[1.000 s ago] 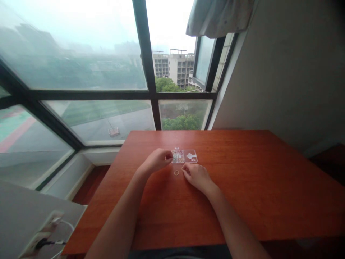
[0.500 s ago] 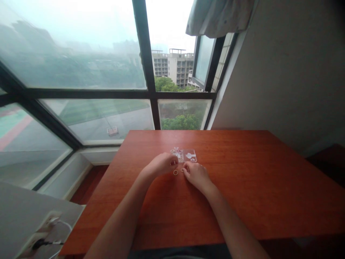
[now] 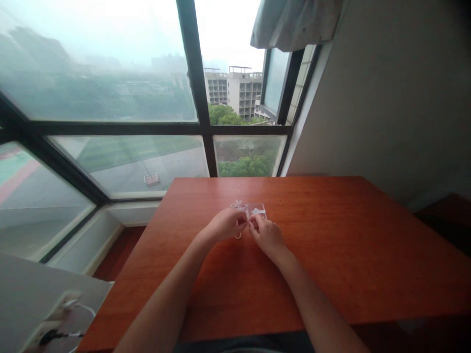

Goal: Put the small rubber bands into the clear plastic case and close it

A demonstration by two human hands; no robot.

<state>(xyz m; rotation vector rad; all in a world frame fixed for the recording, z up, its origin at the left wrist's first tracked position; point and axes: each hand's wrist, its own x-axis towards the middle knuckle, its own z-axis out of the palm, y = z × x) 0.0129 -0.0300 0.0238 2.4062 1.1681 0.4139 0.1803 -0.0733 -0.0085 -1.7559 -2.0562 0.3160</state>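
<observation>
Your left hand [image 3: 225, 225] and right hand [image 3: 265, 234] meet fingertip to fingertip, pinched on something too small to identify | small ring [image 3: 238, 236] on wooden table [image 3: 331, 255] beneath left fingers | clear plastic case [image 3: 255, 211] just behind | risk: a loosened pinch drops the piece, which could roll away.

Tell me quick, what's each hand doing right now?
Left hand: fingers pinched together by the right hand's, above a ring; what they hold cannot be told.
Right hand: fingers pinched too; contents cannot be told.

arms: bare to past the elbows, no sleeves seen
hands [image 3: 246, 230]: bare, no gloves, rings or watch
</observation>
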